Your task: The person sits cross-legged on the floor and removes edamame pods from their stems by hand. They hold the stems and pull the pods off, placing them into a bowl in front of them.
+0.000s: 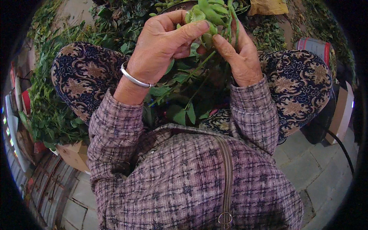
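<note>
Both of my hands are raised together at the top of the view. My left hand (168, 43), with a silver bangle on its wrist, grips green bean pods (211, 13) between thumb and fingers; one pod looks split or crushed. My right hand (241, 51) pinches the same cluster from the other side and holds thin green stems (231, 20). The two thumbs almost meet at the pods. Below the hands, a leafy bean stalk (189, 75) lies over my lap, its lower leaves in shadow.
Cut leafy plants (54, 115) are heaped at the left, beside a cardboard box (73, 156). More pods (169, 4) lie beyond my hands, near yellowish paper or cloth (268, 7). A grey and red container (314, 47) and another cardboard box (339, 115) stand at the right on grey paving (313, 164).
</note>
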{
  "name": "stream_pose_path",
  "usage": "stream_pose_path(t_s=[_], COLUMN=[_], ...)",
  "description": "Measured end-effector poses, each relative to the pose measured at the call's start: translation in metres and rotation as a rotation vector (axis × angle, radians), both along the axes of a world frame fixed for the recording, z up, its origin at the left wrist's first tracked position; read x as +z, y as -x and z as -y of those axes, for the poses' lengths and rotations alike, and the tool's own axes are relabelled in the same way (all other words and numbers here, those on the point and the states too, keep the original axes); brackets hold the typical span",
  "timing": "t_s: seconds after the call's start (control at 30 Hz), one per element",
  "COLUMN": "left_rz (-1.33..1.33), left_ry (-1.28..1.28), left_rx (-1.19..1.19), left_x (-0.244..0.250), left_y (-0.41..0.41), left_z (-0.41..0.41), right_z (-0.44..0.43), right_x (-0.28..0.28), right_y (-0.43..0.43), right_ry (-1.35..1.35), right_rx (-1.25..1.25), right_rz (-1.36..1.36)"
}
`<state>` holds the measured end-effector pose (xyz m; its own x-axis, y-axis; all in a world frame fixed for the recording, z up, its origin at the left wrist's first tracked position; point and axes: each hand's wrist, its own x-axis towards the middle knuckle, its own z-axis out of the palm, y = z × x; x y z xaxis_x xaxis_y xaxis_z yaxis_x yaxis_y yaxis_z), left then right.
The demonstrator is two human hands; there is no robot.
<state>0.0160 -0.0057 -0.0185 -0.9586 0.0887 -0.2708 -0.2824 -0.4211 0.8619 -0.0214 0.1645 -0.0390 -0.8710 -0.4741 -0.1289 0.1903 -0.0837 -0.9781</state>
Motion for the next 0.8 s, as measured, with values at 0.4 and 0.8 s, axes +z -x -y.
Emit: stream_pose_path(t_s=[0.4, 0.8], left_rz=[-0.037, -0.158], left_ry=[-0.074, 0.283], left_rx=[-0.144, -0.059], left_x=[-0.002, -0.002], left_y=[-0.001, -0.003], left_z=[-0.009, -0.017], right_z=[-0.006, 0.002], right_x=[-0.003, -0.003], right_y=[-0.003, -0.001], right_ry=[0.216, 0.201], right_rx=[-0.015, -0.139], right_rz=[0.088, 0.161])
